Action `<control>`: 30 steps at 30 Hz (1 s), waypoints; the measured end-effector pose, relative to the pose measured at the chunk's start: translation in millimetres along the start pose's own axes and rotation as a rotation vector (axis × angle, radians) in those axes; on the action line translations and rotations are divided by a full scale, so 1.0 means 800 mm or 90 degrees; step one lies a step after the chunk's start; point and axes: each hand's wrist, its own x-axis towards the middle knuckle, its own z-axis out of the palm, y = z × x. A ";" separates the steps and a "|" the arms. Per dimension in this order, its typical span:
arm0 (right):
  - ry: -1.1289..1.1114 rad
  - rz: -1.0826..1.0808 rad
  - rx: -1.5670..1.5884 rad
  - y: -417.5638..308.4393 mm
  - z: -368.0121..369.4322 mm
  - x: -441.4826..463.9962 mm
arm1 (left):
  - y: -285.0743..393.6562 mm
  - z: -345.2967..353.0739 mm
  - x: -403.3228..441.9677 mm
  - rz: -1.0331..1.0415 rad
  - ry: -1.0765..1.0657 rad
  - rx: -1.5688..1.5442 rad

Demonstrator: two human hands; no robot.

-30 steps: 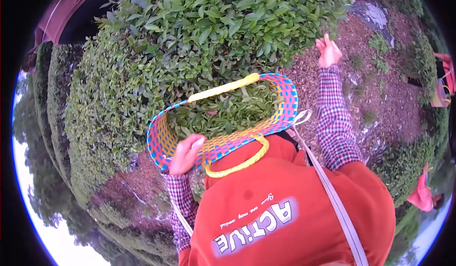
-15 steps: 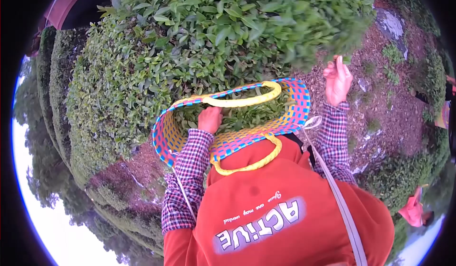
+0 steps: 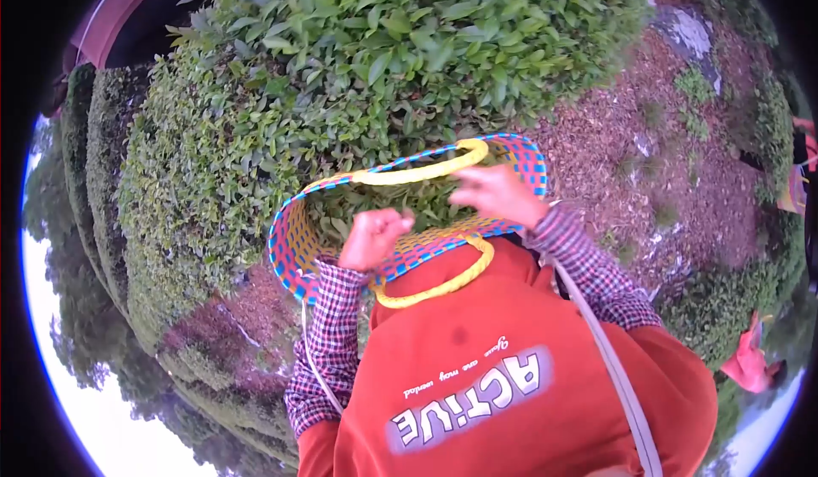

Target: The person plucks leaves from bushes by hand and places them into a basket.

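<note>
My left hand [image 3: 373, 237] is at the near left rim of a woven basket [image 3: 294, 251] with a blue, pink and yellow check. Its fingers are curled closed, and what they may hold is hidden. Over the basket's right side, my right hand [image 3: 498, 194] has its fingers apart, slightly blurred, with nothing seen in them. Picked green leaves [image 3: 434, 206] lie inside the basket. Two yellow braided handles stand on it, the far handle [image 3: 417, 173] across the opening and the near handle [image 3: 443, 294] against my red top [image 3: 460, 341].
A dense leafy bush [image 3: 383, 43] rises just beyond the basket. To the right is brown littered ground [image 3: 630, 145] with a pale rock [image 3: 686, 34]. A strap [image 3: 609, 366] crosses my body. Another person in pink [image 3: 750, 362] is at far right.
My right hand has come from beside the bush, down and left, to above the basket, its fingers spreading. My left hand has risen out of the basket toward its near rim.
</note>
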 end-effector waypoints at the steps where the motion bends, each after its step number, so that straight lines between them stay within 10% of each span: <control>1: -0.090 0.042 0.111 -0.031 0.005 0.001 | 0.012 0.010 -0.002 -0.032 -0.060 -0.007; 6: -0.060 -0.239 0.036 -0.004 0.027 -0.003 | 0.029 0.042 -0.001 0.009 -0.120 0.040; 11: 0.021 0.054 0.237 -0.014 -0.010 -0.047 | 0.044 0.040 -0.004 -0.016 -0.168 0.069; 12: 0.180 0.040 0.461 -0.001 -0.042 -0.064 | 0.034 0.033 -0.004 -0.032 -0.167 0.084; 13: 0.466 -0.154 0.249 0.043 -0.078 -0.074 | 0.022 0.029 -0.004 -0.026 -0.139 0.060; 14: 0.679 -0.072 0.154 0.075 -0.113 -0.094 | 0.012 0.026 -0.005 -0.023 -0.111 0.037; 15: 0.854 -0.107 0.742 0.076 -0.146 -0.091 | 0.007 0.026 -0.009 -0.031 -0.094 0.034; 20: 0.666 0.132 -0.145 0.094 -0.238 -0.009 | 0.007 0.027 -0.019 -0.045 -0.113 0.110; 30: 0.743 0.162 -0.332 0.063 -0.293 0.107 | -0.015 0.024 -0.026 -0.023 -0.052 0.116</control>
